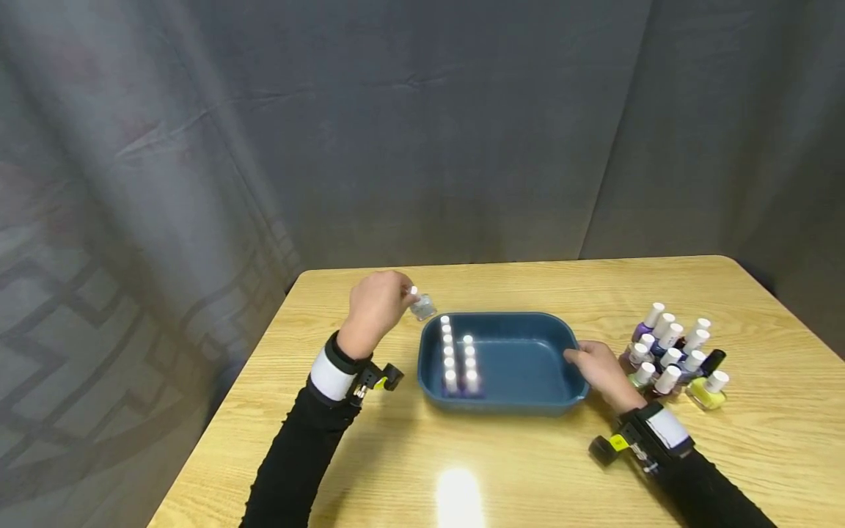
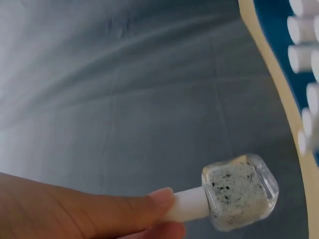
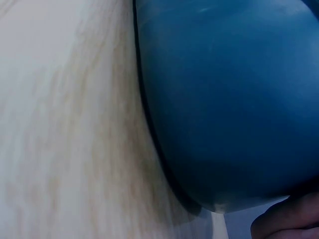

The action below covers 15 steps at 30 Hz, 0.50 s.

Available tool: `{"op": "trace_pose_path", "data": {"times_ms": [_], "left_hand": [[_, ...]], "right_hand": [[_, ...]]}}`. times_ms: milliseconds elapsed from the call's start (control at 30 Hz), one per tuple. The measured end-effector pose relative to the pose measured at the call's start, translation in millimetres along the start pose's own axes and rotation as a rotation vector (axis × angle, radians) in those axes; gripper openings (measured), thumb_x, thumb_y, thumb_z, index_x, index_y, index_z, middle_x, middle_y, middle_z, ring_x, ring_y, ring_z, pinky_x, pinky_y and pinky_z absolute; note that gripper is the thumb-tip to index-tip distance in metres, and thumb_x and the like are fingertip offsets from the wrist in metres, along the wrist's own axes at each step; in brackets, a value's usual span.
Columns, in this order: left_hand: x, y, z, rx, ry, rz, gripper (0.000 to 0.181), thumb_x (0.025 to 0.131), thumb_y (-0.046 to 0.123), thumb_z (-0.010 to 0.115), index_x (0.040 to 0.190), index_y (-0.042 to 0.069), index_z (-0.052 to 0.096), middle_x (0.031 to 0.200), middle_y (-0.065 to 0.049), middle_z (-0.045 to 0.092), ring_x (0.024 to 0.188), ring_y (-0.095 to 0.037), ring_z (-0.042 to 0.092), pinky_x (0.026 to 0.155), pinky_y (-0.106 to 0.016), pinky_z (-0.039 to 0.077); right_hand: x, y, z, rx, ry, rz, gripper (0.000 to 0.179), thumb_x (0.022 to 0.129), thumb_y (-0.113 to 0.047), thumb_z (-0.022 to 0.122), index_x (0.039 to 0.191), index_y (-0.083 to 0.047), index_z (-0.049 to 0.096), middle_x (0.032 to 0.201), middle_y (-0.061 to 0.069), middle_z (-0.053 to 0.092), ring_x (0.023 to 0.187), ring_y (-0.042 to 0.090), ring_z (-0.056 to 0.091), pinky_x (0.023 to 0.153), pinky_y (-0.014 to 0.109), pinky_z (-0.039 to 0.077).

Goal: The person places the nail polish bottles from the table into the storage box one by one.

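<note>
Pinched by its white cap between thumb and fingers, a nail polish bottle (image 2: 241, 191) of clear glass with dark-speckled pale polish hangs tilted from my left hand (image 1: 378, 306). That hand is above the table, just beyond the far left corner of a blue plastic bin (image 1: 528, 367). My right hand (image 1: 599, 370) grips the bin's right rim, thumb on the inner side. Inside the bin, along its left side, two rows of white-capped nail polish bottles (image 1: 450, 363) stand upright. The right wrist view shows the bin's outer wall (image 3: 229, 109) and part of the right hand's fingers (image 3: 289, 219).
On the right of the wooden table (image 1: 528, 469), several more nail polish bottles (image 1: 668, 375) stand grouped beside the right hand. A yellow bottle (image 1: 706, 392) is at their near edge, and one has a black cap (image 1: 713, 361). A grey curtain (image 1: 449, 147) hangs behind the table.
</note>
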State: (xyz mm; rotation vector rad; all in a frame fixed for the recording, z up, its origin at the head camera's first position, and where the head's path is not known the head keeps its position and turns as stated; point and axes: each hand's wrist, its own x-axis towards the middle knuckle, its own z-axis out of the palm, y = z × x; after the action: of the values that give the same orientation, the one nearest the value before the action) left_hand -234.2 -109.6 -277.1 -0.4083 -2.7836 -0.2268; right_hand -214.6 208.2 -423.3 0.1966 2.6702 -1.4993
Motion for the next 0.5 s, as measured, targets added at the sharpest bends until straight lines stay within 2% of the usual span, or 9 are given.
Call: {"op": "trace_pose_path", "data": {"times_ms": [133,267,367,500], "left_hand": [[10.9,20.5,6.7,0.007,-0.030,0.078,0.011,0.081,0.024,0.070,0.075,0.015,0.071,0.070,0.004,0.066,0.061,-0.011,0.057,0.045,-0.025,0.039],[24.2,37.6,13.1,0.019,-0.140,0.112,0.020,0.082,0.024,0.069,0.065,0.015,0.066,0.059,0.006,0.049,0.057,-0.009,0.044,0.042,-0.023,0.032],[32.2,46.7,18.8,0.035,-0.204,0.128,0.017,0.083,0.025,0.068,0.069,0.015,0.066,0.059,0.007,0.047,0.056,-0.008,0.042,0.042,-0.023,0.031],[39.6,54.6,28.3,0.082,-0.237,0.164,0.018,0.084,0.025,0.066,0.069,0.015,0.064,0.059,0.006,0.048,0.055,-0.009,0.043,0.041,-0.024,0.033]], "right_hand": [[0.2,-0.4,2.6,0.006,-0.011,0.015,0.030,0.087,-0.014,0.045,0.096,0.011,0.059,0.074,0.003,0.056,0.068,0.011,0.050,0.058,0.024,0.044],[-0.6,-0.9,2.8,0.006,-0.022,0.028,0.029,0.088,-0.014,0.044,0.095,0.010,0.058,0.073,0.003,0.056,0.067,0.011,0.051,0.057,0.024,0.044],[-1.2,-1.4,2.4,0.010,-0.026,0.028,0.029,0.088,-0.014,0.044,0.094,0.010,0.058,0.073,0.003,0.056,0.066,0.010,0.051,0.057,0.024,0.044],[-1.7,-2.1,2.2,0.017,-0.028,0.022,0.028,0.088,-0.014,0.044,0.093,0.009,0.058,0.071,0.002,0.055,0.066,0.010,0.051,0.056,0.023,0.045]]}}
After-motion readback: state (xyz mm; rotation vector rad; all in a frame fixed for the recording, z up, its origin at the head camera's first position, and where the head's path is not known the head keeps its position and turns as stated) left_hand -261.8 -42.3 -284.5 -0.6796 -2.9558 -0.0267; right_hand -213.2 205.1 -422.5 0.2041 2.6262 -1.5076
